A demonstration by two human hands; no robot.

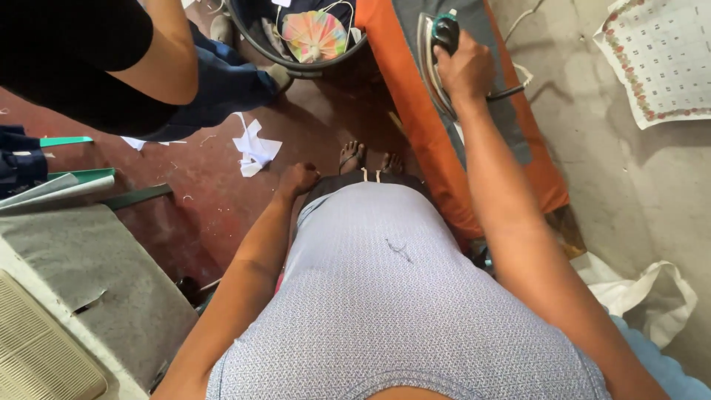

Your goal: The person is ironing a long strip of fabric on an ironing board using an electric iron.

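The right hand [465,70] is wrapped shut around the dark handle of a metal-soled clothes iron [435,59], which stands tilted on its edge at the far end of a grey-topped ironing board with an orange padded border [404,81]. The sole faces the board's left border rather than lying flat on the grey cover, so the iron looks lifted or parked and not pressing at this instant. No garment shows spread on the visible part of the grey cover, so as far as can be judged either a piece has been finished or none has been laid out; which of the two cannot be told. The left hand [298,178] hangs down beside the light blue patterned shirt [385,296], curled into a loose fist with nothing visible in it, above the dark red floor. A crumpled scrap of white paper [255,148] lies on that floor, near the person's bare feet [368,158]. At the top edge stands a dark round basket [296,37] holding a pink and yellow folded fan, and another person in a black top [89,67] bends over at the upper left, apart from the ironing.
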